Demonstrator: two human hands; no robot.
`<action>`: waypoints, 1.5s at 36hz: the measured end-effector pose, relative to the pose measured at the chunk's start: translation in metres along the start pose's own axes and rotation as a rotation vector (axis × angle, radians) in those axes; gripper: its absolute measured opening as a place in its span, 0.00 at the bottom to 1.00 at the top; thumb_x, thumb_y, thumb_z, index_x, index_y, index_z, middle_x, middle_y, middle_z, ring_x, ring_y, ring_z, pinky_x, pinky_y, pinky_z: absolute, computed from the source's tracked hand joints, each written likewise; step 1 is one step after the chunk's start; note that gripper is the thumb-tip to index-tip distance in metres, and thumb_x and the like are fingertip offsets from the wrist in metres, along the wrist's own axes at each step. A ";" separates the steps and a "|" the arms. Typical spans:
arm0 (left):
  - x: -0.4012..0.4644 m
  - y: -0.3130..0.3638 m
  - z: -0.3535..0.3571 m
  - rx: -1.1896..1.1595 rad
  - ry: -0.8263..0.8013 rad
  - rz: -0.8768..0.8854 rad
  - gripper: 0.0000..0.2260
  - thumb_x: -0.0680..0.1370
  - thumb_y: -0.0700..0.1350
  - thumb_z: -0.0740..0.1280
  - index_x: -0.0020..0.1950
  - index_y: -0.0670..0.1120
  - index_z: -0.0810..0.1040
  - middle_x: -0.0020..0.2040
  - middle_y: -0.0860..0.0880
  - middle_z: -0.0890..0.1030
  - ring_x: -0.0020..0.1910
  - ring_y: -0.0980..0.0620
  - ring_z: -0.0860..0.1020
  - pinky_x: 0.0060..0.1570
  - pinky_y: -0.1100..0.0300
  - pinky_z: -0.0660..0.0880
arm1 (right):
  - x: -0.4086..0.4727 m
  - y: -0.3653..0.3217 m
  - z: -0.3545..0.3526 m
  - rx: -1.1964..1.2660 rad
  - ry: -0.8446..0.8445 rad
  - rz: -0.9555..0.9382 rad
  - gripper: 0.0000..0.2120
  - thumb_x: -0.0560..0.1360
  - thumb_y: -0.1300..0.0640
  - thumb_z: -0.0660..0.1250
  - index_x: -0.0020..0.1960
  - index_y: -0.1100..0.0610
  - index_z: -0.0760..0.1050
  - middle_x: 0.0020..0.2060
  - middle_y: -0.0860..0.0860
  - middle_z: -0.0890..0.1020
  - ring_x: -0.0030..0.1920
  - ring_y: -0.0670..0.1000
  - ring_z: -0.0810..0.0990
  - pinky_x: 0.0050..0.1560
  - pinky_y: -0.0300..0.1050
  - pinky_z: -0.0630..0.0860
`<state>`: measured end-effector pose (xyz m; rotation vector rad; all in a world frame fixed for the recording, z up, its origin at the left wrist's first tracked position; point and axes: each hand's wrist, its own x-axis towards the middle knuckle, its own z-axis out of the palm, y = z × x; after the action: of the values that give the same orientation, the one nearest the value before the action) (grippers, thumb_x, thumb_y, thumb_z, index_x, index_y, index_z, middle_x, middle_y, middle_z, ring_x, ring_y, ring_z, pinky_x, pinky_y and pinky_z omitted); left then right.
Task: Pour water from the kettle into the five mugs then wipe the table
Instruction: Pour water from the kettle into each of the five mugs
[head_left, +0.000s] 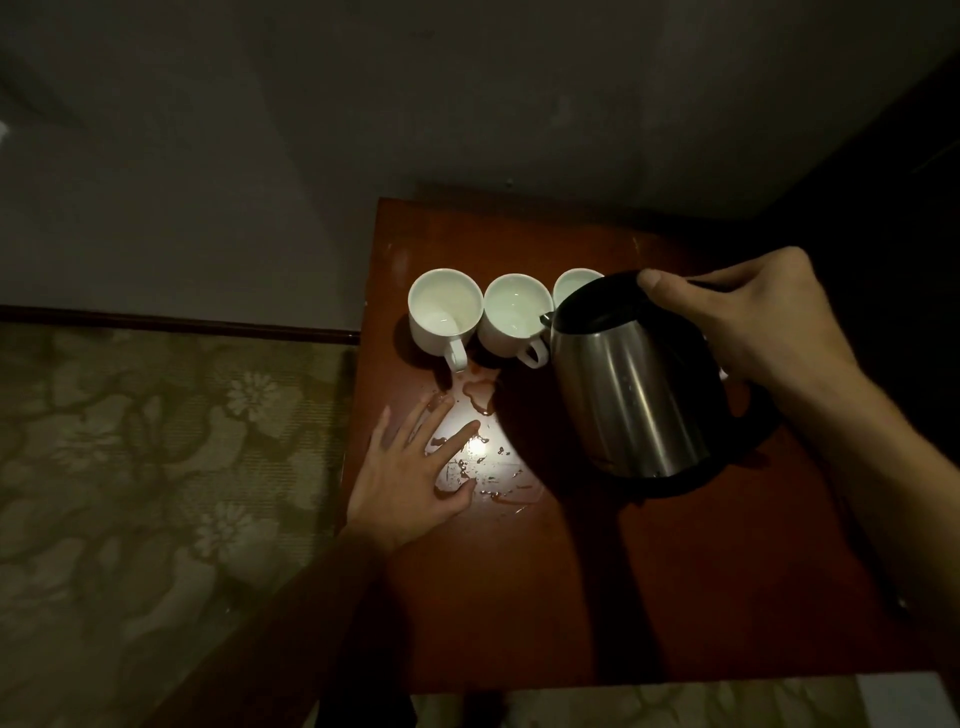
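Observation:
My right hand (748, 322) grips the black handle of a steel kettle (628, 395), which is held in the air and tilted left with its spout over the second white mug (514, 312). The first white mug (445, 306) stands left of it. A third mug (571, 286) is partly hidden behind the kettle, and any further mugs are hidden. My left hand (421, 473) lies flat with spread fingers on the brown table (623, 597), touching a puddle of spilled water (483, 447) in front of the mugs.
The table stands against a grey wall, its left edge beside a floor with a floral carpet (156, 467). A dark skirting board (182, 325) runs along the wall. The right side of the scene is dark.

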<state>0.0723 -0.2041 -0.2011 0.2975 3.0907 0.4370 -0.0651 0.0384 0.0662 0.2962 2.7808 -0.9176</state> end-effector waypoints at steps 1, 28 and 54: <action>0.000 0.000 0.000 0.003 -0.001 0.001 0.31 0.77 0.68 0.58 0.80 0.62 0.63 0.83 0.50 0.59 0.83 0.48 0.51 0.77 0.35 0.54 | 0.000 0.001 0.000 0.002 0.000 0.000 0.17 0.72 0.32 0.77 0.42 0.45 0.82 0.43 0.48 0.87 0.46 0.48 0.86 0.43 0.50 0.81; 0.000 -0.001 0.000 -0.005 -0.001 -0.002 0.32 0.77 0.69 0.58 0.80 0.62 0.63 0.83 0.49 0.59 0.83 0.48 0.52 0.77 0.35 0.54 | 0.000 0.003 -0.002 0.020 -0.010 -0.030 0.15 0.72 0.33 0.76 0.42 0.44 0.83 0.43 0.46 0.88 0.46 0.46 0.86 0.42 0.47 0.79; 0.000 0.000 0.000 -0.003 0.008 0.000 0.32 0.77 0.68 0.57 0.80 0.63 0.62 0.83 0.50 0.59 0.83 0.49 0.51 0.77 0.35 0.54 | -0.002 -0.001 -0.002 0.021 -0.025 -0.024 0.15 0.73 0.34 0.76 0.42 0.44 0.81 0.42 0.46 0.86 0.44 0.44 0.83 0.38 0.44 0.73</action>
<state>0.0724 -0.2042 -0.2012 0.2971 3.0973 0.4431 -0.0636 0.0386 0.0682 0.2534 2.7591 -0.9500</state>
